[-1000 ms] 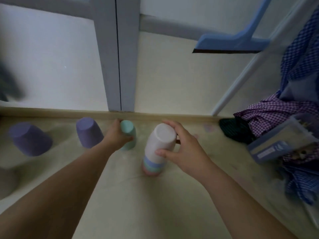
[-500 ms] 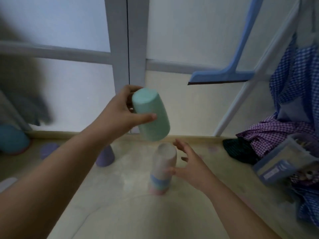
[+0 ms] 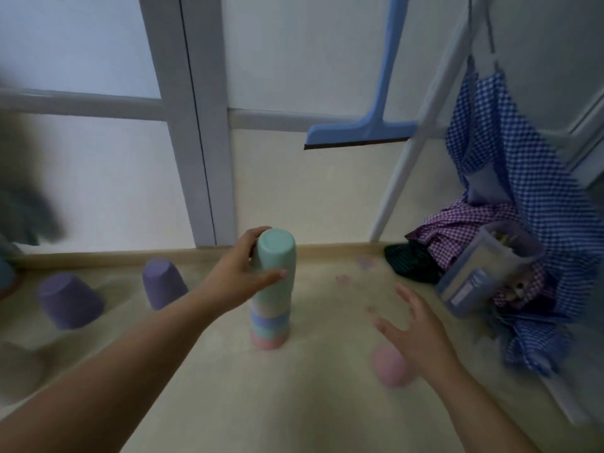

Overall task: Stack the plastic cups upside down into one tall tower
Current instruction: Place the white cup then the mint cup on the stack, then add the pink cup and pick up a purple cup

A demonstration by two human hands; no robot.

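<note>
We see the tower (image 3: 270, 302) mid-floor, two cups (image 3: 70, 300) to its left, another cup (image 3: 390, 366) to its right, the broom (image 3: 359, 134) behind.

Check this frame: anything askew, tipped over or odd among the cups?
Nothing is clearly wrong. The tower stands roughly upright with the left hand on its mint top cup. Two purple cups and a pink cup wait upside down, though blur hides detail.
</note>
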